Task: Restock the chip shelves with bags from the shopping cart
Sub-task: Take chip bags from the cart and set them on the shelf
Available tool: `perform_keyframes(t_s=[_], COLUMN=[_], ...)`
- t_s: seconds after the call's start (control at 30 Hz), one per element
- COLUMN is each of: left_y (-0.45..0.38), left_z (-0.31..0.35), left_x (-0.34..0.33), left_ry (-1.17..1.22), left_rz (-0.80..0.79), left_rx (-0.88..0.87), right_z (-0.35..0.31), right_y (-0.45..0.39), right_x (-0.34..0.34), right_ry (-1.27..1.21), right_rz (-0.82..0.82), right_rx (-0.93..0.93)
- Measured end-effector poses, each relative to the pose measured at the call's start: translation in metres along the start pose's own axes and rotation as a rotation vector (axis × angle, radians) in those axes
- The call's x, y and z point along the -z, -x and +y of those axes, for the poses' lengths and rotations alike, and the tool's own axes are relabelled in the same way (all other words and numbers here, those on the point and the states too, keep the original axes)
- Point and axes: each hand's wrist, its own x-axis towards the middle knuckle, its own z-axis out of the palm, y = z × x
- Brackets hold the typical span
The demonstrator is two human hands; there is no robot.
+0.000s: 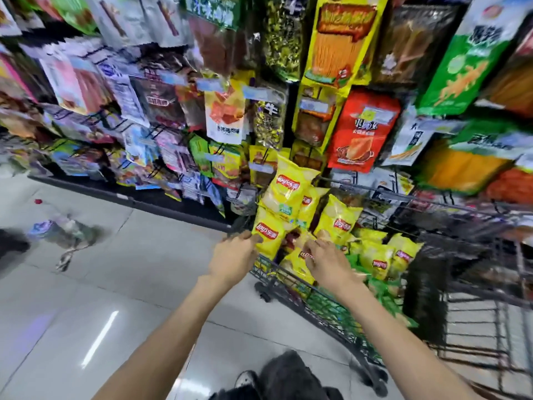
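Both hands (235,256) on yellow chip bags (284,192) (above cart rim (291,277))

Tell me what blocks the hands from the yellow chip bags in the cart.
Nothing visible does. The left hand already grips a yellow bag at the cart's front corner, and the right hand pinches another bag on top of the pile.

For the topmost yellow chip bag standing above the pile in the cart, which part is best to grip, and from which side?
Probably its crimped top edge, pinched from above. The topmost yellow chip bag stands nearly upright above the dark wire shopping cart, its top seam free, while other yellow bags crowd its lower half. The left hand and right hand already hold lower bags.
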Motion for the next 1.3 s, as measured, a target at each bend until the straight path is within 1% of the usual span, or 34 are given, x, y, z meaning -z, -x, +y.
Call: perform_keyframes(t_s=[0.13, 0.23, 0.3, 0.37, 0.53, 0.63, 0.73, 0.87, 0.97, 1.13, 1.23, 1.3], left_y=[-0.031, -0.061, -0.086, -0.111, -0.167, -0.196, -0.218, -0.242, -0.263, -0.3, -0.318, -0.329], left_z=[0.003, 0.004, 0.003, 0.002, -0.01, -0.022, -0.033, -0.051, -0.064, -0.078, -0.08, -0.081], left_x=[-0.008, -0.016, -0.024, -0.032, -0.039, -0.044, -0.047, -0.051, -0.062, -0.078, -0.086, -0.091], left_ry=[0.0, -0.078, -0.032, -0.018, 0.026, 0.067, 0.103, 0.129, 0.148, 0.167, 0.136, 0.133], left_rz=[-0.055, -0.054, -0.099, -0.156, -0.22, -0.231, -0.24, -0.272, -0.31, -0.449, -0.496, -0.517], left_rx=[-0.07, -0.142, -0.147, -0.119, -0.055, -0.02, 0.031, 0.109, 0.102, 0.075, 0.024, 0.006], right_z=[0.012, 0.024, 0.035, 0.048, 0.073, 0.086, 0.089, 0.087, 0.084, 0.082, 0.078, 0.075], right_y=[-0.012, -0.03, -0.047, -0.067, -0.119, -0.149, -0.176, -0.214, -0.243, -0.277, -0.286, -0.292], right_x=[-0.008, -0.013, -0.015, -0.016, -0.009, -0.008, -0.01, -0.02, -0.023, -0.031, -0.034, -0.042], right_ry=[-0.023, -0.044, -0.08, -0.102, -0.084, -0.142, -0.19, -0.312, -0.38, -0.616, -0.748, -0.836], right_rz=[-0.008, -0.074, -0.082, -0.063, -0.071, -0.059, -0.09, -0.145, -0.188, -0.148, -0.13, -0.088], right_rx=[-0.101, -0.158, -0.194, -0.209, -0.227, -0.24, -0.264, -0.309, -0.38, -0.569, -0.682, -0.743])
